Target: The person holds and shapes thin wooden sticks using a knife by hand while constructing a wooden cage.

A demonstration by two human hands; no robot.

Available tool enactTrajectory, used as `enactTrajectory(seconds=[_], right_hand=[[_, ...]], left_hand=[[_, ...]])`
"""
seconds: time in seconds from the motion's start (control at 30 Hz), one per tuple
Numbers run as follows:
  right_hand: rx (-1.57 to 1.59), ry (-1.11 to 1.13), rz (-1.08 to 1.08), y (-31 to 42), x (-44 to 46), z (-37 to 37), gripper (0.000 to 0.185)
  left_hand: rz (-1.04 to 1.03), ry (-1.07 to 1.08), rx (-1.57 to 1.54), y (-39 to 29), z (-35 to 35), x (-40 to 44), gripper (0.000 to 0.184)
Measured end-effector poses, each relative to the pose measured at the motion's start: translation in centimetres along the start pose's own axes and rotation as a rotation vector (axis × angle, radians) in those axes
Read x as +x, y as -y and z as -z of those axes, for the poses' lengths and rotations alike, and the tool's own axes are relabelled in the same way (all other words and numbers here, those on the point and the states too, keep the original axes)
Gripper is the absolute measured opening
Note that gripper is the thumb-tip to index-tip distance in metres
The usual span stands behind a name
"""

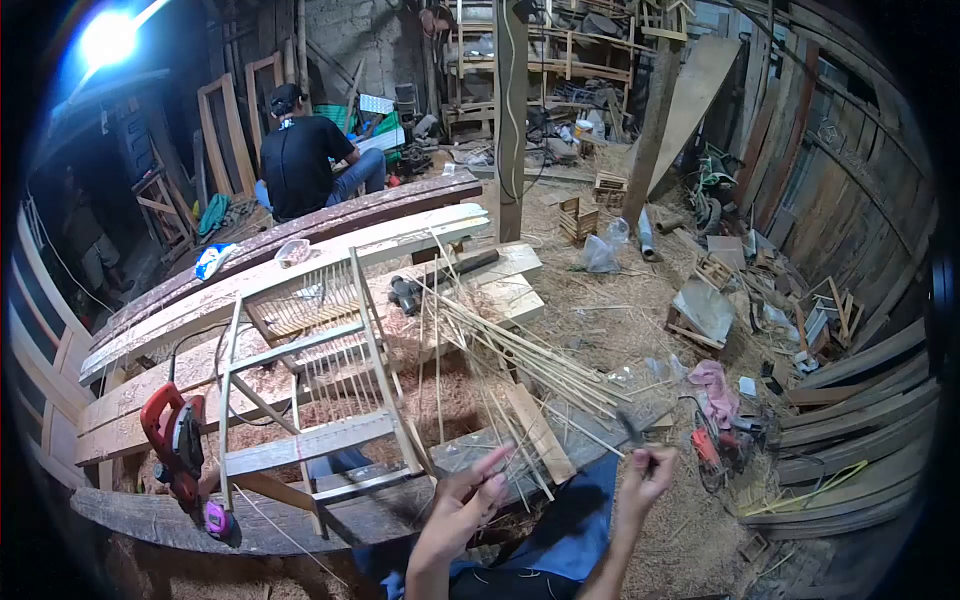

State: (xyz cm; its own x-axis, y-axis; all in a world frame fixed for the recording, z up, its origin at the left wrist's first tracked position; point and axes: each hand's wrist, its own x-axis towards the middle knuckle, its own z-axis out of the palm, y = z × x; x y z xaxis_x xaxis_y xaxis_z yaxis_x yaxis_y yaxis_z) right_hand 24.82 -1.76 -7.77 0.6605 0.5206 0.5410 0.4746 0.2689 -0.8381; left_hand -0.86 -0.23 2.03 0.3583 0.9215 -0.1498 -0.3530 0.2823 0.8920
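Note:
My left hand (455,522) is raised over the near edge of the workbench, index finger stretched out and nothing visible in its grip. My right hand (645,487), to its right, is closed around a knife (630,428) whose dark, blurred blade points up and away. A thin wooden stick (585,430) reaches toward that hand; I cannot tell if it is held. Just beyond lie a bundle of thin sticks (535,355) and a short flat board (540,433). Left of my hands stands a wooden frame with thin slats (310,440).
A red power saw (178,440) and a purple tape measure (216,517) sit at the bench's left. A dark tool (405,293) lies behind the sticks. Red power tool (706,447) and pink cloth (714,390) are on the shavings-covered floor. A person (300,155) sits beyond the planks.

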Motion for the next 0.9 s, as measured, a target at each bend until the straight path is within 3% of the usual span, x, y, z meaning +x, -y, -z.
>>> enactTrajectory(seconds=[0.23, 0.3, 0.37, 0.63, 0.83, 0.9], right_hand=[[0.177, 0.354, 0.194, 6.5, -2.1, -4.6, 0.035], [0.240, 0.387, 0.130, 8.1, -2.5, -5.4, 0.033], [0.179, 0.440, 0.296, 9.0, -2.4, -5.9, 0.029], [0.273, 0.418, 0.259, 8.3, -2.5, -5.6, 0.027], [0.188, 0.394, 0.325, 7.7, -2.1, -5.3, 0.028], [0.072, 0.293, 0.327, 6.4, -2.0, -5.2, 0.028]], left_hand=[[0.010, 0.060, -0.051, 1.9, 0.2, 1.1, 0.044], [-0.011, 0.060, -0.018, 2.0, 0.4, 0.9, 0.043], [-0.012, 0.053, -0.011, 1.9, 0.3, 0.6, 0.044], [-0.038, 0.080, 0.103, 1.9, -0.5, 0.1, 0.036], [-0.068, 0.065, 0.165, 2.4, 0.1, 0.2, 0.034], [-0.022, 0.048, 0.158, 1.2, 0.2, -0.1, 0.034]])
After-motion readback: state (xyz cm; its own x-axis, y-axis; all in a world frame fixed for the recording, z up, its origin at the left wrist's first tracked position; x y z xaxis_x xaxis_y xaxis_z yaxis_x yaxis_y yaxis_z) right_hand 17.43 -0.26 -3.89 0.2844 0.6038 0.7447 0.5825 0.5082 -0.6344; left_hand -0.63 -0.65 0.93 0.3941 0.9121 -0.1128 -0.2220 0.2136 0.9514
